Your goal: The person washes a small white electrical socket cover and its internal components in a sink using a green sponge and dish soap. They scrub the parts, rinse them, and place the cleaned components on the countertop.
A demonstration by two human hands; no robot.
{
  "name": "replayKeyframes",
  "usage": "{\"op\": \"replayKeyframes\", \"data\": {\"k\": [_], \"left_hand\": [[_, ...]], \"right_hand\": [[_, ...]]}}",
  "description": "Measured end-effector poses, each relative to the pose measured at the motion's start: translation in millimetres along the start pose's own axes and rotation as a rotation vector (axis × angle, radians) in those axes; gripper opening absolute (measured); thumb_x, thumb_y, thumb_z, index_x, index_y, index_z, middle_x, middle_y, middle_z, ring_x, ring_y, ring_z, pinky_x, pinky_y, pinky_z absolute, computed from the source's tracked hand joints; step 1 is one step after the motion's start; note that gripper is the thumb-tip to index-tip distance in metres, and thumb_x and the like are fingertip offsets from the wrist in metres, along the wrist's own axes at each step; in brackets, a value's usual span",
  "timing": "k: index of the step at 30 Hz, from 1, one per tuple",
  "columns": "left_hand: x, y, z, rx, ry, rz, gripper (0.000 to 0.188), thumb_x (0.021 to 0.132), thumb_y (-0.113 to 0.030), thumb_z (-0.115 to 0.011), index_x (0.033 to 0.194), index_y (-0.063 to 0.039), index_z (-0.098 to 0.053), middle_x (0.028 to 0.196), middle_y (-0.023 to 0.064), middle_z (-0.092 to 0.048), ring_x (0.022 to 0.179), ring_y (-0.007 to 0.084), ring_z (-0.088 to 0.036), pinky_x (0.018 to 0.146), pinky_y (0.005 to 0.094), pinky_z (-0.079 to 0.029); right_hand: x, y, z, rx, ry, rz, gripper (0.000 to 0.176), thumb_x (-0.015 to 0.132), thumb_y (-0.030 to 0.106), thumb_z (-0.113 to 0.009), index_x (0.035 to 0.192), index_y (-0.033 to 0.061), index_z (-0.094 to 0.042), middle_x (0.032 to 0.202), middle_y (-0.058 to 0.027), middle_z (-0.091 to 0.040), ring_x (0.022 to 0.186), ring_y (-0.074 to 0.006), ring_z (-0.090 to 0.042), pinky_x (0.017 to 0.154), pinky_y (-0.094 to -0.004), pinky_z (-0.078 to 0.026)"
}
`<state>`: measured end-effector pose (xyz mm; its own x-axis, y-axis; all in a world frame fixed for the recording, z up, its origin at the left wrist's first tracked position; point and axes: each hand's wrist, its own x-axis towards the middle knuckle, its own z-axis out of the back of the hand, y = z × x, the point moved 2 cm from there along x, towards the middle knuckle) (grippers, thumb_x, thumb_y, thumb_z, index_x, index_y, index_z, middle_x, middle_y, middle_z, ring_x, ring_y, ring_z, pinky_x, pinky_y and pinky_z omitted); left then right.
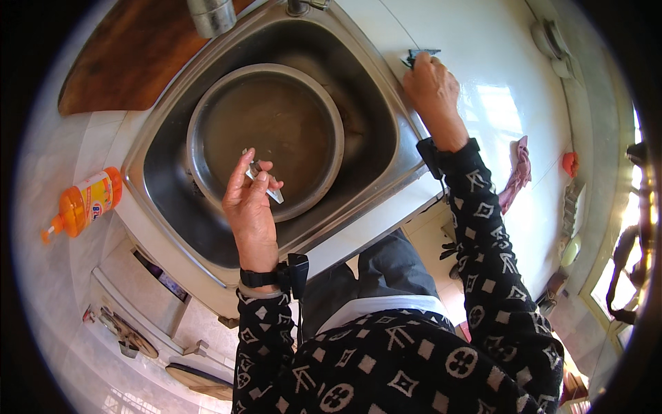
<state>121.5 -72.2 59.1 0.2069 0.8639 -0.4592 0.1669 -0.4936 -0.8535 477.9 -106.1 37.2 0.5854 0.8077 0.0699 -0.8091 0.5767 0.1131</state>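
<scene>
Above a round metal basin [266, 68] of cloudy water, my left hand [253, 207] pinches a small pale, translucent clip-like piece [275, 194] between thumb and fingers. The basin sits inside a stainless-steel sink [170, 207]. To the right of the sink, my right hand [433, 88] is at the white countertop, its fingers curled around or over small dark clip-like pieces [412, 58]. Part of those pieces sticks out past the fingertips. My fingers hide how firmly they are held.
A wooden cutting board [129, 57] lies left of the sink beneath a metal faucet spout [213, 15]. An orange dish-soap bottle [90, 202] stands at the left. A crumpled pink cloth [517, 173] rests on the right countertop [483, 137]. A red item [570, 164] is by the wall.
</scene>
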Motion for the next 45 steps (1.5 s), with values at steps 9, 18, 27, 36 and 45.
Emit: {"op": "replayKeyframes", "data": {"k": [9, 18, 27, 36, 45], "left_hand": [[1, -19, -20, 0.045, 0.008, 0.001, 0.038, 0.099, -0.012, -0.07, 0.135, -0.001, -0.062, 0.117, 0.0132, -0.07, 0.101, 0.0204, -0.069, 0.083, 0.0314, -0.055], [12, -39, -28, 0.365, 0.281, -0.015, 0.027, 0.099, -0.018, -0.072, 0.119, -0.001, -0.073, 0.093, 0.0056, -0.07, 0.079, 0.01, -0.061, 0.075, 0.0242, -0.049], [1, -21, -15, 0.265, 0.057, 0.006, 0.021, 0.1, -0.008, -0.067, 0.119, 0.0, -0.07, 0.079, 0.0022, -0.061, 0.066, 0.0084, -0.054, 0.06, 0.0237, -0.047], [-13, -26, 7, 0.148, 0.0, -0.063, 0.025, 0.104, -0.006, -0.057, 0.127, 0.001, -0.065, 0.083, 0.0022, -0.057, 0.075, 0.0113, -0.053, 0.072, 0.0334, -0.051], [-16, -19, -2, 0.08, 0.068, -0.078, 0.028, 0.105, -0.006, -0.057, 0.132, 0.001, -0.062, 0.083, 0.0035, -0.059, 0.074, 0.0123, -0.054, 0.073, 0.0318, -0.054]], "right_hand": [[-35, 19, 83, 1.005, 0.278, -0.078, 0.034, 0.093, 0.022, -0.069, 0.117, -0.0015, -0.071, 0.081, -0.007, -0.068, 0.071, -0.0158, -0.063, 0.067, -0.0288, -0.051], [-75, 101, 45, 1.297, 0.965, 0.048, 0.027, 0.093, 0.019, -0.069, 0.113, 0.0004, -0.071, 0.079, 0.0013, -0.063, 0.069, -0.0077, -0.055, 0.061, -0.0255, -0.044], [-77, 132, 25, 1.395, 0.603, 0.147, 0.028, 0.099, 0.014, -0.065, 0.122, -0.0014, -0.071, 0.094, -0.0075, -0.07, 0.09, -0.02, -0.063, 0.085, -0.0321, -0.05], [-98, 132, -2, 0.915, 0.504, 0.262, 0.022, 0.088, -0.001, -0.072, 0.11, -0.0015, -0.076, 0.103, -0.0151, -0.074, 0.091, -0.0278, -0.072, 0.08, -0.0353, -0.055], [-104, 174, 7, 1.299, 0.111, 0.37, 0.016, 0.079, -0.008, -0.071, 0.092, 0.0, -0.072, 0.09, -0.0149, -0.066, 0.083, -0.0349, -0.067, 0.075, -0.0385, -0.054]]}}
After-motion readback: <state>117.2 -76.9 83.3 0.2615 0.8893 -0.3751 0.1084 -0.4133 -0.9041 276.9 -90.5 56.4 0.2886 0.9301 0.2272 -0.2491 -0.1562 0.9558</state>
